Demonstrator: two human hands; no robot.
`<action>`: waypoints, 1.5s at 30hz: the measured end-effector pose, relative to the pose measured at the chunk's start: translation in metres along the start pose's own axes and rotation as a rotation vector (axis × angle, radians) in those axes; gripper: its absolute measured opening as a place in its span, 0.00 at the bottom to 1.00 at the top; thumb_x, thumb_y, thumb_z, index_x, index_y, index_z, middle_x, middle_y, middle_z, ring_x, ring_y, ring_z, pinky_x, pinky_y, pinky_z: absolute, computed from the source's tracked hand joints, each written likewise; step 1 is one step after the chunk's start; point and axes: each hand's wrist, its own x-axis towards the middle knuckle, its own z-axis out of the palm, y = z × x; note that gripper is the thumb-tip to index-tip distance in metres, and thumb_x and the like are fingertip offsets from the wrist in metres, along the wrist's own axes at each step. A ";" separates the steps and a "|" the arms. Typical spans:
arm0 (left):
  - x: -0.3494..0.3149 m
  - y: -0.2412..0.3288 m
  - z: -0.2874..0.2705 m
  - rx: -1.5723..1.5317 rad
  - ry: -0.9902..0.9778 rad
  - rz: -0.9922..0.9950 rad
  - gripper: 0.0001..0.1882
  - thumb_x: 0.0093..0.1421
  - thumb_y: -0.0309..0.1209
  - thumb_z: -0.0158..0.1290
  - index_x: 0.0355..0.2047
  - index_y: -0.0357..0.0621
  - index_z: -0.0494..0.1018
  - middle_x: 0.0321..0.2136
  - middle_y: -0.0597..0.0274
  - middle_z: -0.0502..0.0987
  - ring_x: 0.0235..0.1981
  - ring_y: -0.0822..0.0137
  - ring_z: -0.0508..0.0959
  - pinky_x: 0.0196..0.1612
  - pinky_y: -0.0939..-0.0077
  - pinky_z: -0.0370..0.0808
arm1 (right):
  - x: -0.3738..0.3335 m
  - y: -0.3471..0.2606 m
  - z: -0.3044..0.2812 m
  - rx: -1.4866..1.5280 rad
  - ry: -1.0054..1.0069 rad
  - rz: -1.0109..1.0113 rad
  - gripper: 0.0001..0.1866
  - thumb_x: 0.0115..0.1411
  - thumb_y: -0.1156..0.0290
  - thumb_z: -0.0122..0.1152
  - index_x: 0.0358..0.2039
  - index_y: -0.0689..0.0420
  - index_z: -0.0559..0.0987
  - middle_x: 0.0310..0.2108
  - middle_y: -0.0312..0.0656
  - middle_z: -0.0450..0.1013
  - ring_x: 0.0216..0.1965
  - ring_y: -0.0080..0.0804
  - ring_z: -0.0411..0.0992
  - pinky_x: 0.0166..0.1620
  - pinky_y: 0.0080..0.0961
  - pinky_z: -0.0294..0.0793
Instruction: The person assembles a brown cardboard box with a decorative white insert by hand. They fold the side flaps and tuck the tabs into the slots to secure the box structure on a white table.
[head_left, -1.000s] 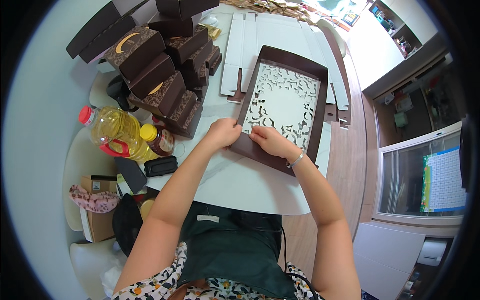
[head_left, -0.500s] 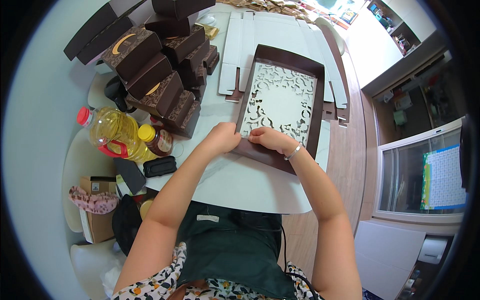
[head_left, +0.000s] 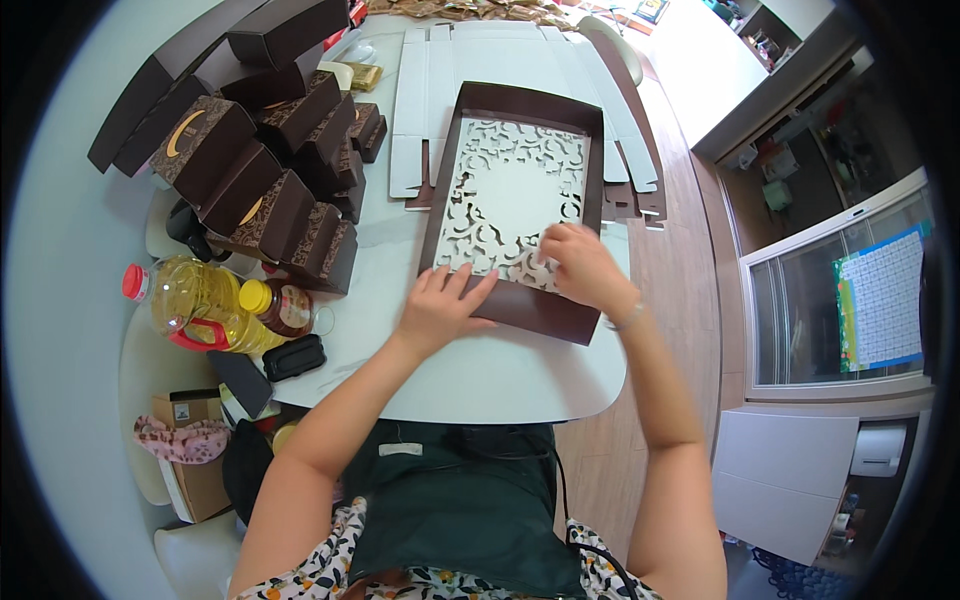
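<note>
A shallow dark brown cardboard box point(head_left: 530, 310) lies on the white table, tilted a little in view. Its white inner panel point(head_left: 515, 197) carries a cut-through scroll pattern around a plain middle. My left hand point(head_left: 440, 308) is open, fingers spread over the near wall's top edge toward the left corner. Over the panel's near right part, my right hand point(head_left: 592, 268) has its fingers curled together. Whether anything is between those fingertips is hidden.
Brown patterned boxes point(head_left: 270, 215) are stacked at the left. In front of them stand an oil bottle point(head_left: 200, 300) and a yellow-capped jar point(head_left: 290, 308). Flat unfolded white-and-brown cardboard point(head_left: 500, 55) lies behind the box. A black case point(head_left: 295, 357) sits near the table's left edge.
Both hands were pinching close together at the near left corner. My right hand has moved right and lifted over the panel; my left hand has spread its fingers on the near wall. The view has shifted.
</note>
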 end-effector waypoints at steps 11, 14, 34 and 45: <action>0.018 -0.043 -0.013 -0.095 -0.027 0.052 0.39 0.42 0.53 0.64 0.56 0.57 0.74 0.44 0.61 0.74 0.46 0.54 0.75 0.52 0.57 0.73 | -0.079 0.025 0.003 -0.012 -0.092 -0.206 0.35 0.44 0.47 0.75 0.46 0.56 0.74 0.49 0.39 0.71 0.66 0.43 0.59 0.68 0.66 0.47; 0.020 -0.048 -0.013 -0.086 -0.028 0.048 0.39 0.42 0.52 0.65 0.57 0.57 0.74 0.45 0.61 0.74 0.47 0.54 0.74 0.52 0.57 0.73 | -0.082 0.033 0.037 0.260 0.168 -0.248 0.35 0.46 0.55 0.76 0.49 0.59 0.70 0.41 0.43 0.70 0.55 0.46 0.67 0.68 0.60 0.50; 0.027 -0.060 -0.002 -0.026 -0.075 0.014 0.40 0.44 0.53 0.66 0.58 0.54 0.73 0.50 0.55 0.75 0.53 0.48 0.74 0.57 0.49 0.71 | -0.082 0.002 0.053 -0.016 0.486 -0.032 0.41 0.50 0.65 0.74 0.65 0.49 0.68 0.65 0.53 0.59 0.70 0.52 0.52 0.69 0.56 0.51; 0.047 -0.023 0.000 0.032 -0.155 0.159 0.44 0.45 0.53 0.65 0.64 0.59 0.67 0.65 0.56 0.66 0.64 0.49 0.66 0.62 0.44 0.64 | -0.067 -0.001 0.069 -0.462 0.364 -0.066 0.35 0.57 0.53 0.64 0.58 0.65 0.71 0.52 0.55 0.72 0.63 0.47 0.65 0.70 0.56 0.50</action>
